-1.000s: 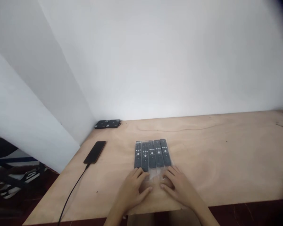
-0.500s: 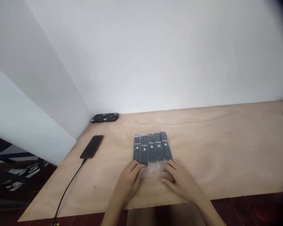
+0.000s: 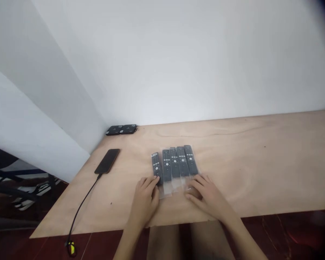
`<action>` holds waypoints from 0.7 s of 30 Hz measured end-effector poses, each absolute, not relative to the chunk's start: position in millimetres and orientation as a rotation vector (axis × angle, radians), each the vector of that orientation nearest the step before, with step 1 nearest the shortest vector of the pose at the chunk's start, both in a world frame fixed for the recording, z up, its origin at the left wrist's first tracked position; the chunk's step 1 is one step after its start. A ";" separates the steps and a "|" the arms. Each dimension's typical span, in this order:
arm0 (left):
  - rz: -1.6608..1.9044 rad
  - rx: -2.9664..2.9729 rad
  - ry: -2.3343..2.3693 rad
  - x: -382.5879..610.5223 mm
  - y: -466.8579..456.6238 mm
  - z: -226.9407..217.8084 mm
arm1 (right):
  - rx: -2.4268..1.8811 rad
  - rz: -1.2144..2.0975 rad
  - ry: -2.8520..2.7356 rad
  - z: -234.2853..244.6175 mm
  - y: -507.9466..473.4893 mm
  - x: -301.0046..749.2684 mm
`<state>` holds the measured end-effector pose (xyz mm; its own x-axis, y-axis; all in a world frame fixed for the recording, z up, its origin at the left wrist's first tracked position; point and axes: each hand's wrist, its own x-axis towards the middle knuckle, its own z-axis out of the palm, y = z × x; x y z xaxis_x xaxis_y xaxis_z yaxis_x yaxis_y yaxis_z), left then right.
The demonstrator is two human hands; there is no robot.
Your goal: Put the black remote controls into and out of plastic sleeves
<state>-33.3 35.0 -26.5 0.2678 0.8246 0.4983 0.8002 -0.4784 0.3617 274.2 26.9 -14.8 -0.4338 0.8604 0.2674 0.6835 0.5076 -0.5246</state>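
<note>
Pressure matters: your left hand, uncurled, touches the leftmost remote; slide it straight while your open right hand pins the row.

Plain workshop or packing room, bare plywood table, blank white wall, bagged remote controls

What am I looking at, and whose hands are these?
One camera, worn on a person's head, looks down at that person's own bare hands; there is no machine. On the wooden table lie five black remotes with clear plastic sleeves. The left hand touches the near end of the leftmost remote; whether it grips is unclear. The right hand rests on the sleeves. Left of them lie a phone on a cable and two black boxes.
</note>
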 end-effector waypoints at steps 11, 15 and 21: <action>0.800 2.474 1.361 2.4 -33.8 -11.6 | -1.201 0.403 -2.021 -21.2 25.1 284.3; 0.666 2.550 1.308 -22.3 -6.8 -1.1 | -1.287 0.459 -1.831 -24.4 1.6 290.0; 0.708 2.505 1.273 -35.7 -0.5 -6.6 | -1.350 0.563 -1.851 -28.3 -28.8 280.6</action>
<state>-35.7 -0.5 -6.6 0.5019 0.8073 0.3103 0.6894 -0.5901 0.4201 280.6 -28.8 -28.3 -0.1499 0.9354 0.3201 0.5992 0.3435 -0.7232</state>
